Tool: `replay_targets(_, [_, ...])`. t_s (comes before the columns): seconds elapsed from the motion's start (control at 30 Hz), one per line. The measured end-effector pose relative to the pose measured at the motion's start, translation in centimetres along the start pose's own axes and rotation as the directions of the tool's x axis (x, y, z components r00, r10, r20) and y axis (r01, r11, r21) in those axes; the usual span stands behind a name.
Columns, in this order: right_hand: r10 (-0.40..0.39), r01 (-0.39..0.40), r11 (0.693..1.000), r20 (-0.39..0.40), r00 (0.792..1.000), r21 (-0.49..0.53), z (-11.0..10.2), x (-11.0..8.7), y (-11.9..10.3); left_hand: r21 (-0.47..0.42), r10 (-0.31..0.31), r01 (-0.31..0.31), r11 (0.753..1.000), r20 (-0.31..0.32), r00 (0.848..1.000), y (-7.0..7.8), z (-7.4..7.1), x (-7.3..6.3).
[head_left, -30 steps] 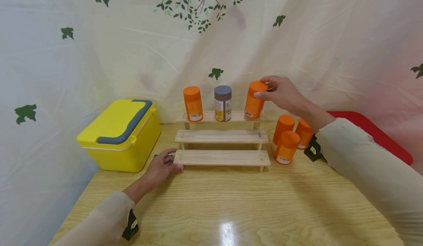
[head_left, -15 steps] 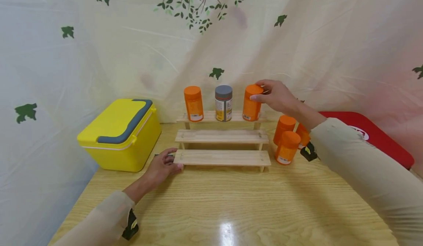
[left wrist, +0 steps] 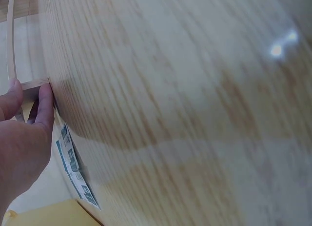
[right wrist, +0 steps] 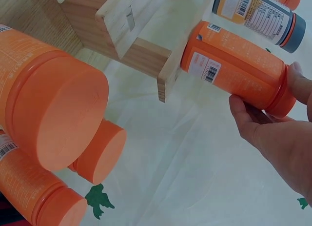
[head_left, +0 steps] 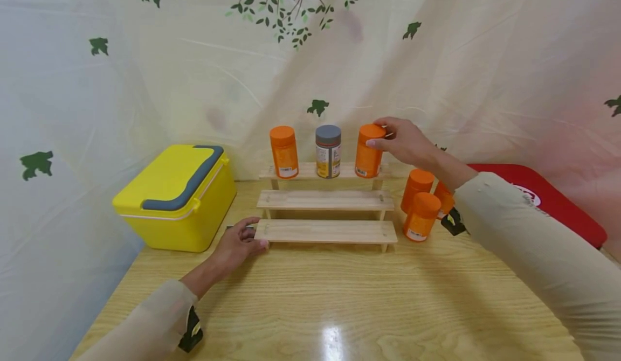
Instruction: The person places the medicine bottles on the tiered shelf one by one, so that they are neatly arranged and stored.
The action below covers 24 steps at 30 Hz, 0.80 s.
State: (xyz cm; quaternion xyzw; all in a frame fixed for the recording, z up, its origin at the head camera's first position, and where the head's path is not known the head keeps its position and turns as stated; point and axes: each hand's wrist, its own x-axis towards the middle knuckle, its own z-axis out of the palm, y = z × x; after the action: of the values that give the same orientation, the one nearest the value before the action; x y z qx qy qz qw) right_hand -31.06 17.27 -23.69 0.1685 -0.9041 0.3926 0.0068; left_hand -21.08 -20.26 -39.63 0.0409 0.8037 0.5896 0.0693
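Observation:
My right hand (head_left: 405,143) grips an orange bottle (head_left: 368,156) around its cap and upper side. The bottle stands upright at the right end of the top step of a wooden three-step rack (head_left: 326,230), and its base meets the board in the right wrist view. Left of it on that step are a grey-capped bottle (head_left: 328,153) and another orange bottle (head_left: 284,153). At the rack's lowest step, my left hand (head_left: 236,247) pinches the left end, thumb at the front edge; the left wrist view shows its fingers (left wrist: 45,106) around the board's end.
Several orange bottles (head_left: 421,218) cluster on the table (head_left: 310,302) right of the rack. A red lid-like object (head_left: 558,205) lies behind my right forearm. The yellow cooler box (head_left: 179,199) with a grey handle stands at left. A leaf-print cloth (head_left: 218,81) hangs behind.
My right hand has moved the orange bottle slightly left and down, and its tilt has become upright on the top step. The left hand keeps its place at the rack.

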Motion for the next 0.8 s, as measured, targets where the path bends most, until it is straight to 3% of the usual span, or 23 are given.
replay_targets(0.43, [0.032,-0.032,0.999,0.015,0.999,0.015,-0.7,-0.4,0.0,-0.019,-0.038,0.037,0.999,-0.011,0.999,-0.1,0.1,0.3])
replay_targets(0.8, [0.035,-0.035,0.999,-0.053,0.998,-0.007,-2.4,-3.6,0.1,0.004,-0.035,0.035,0.999,-0.015,0.999,-0.2,0.0,0.4])
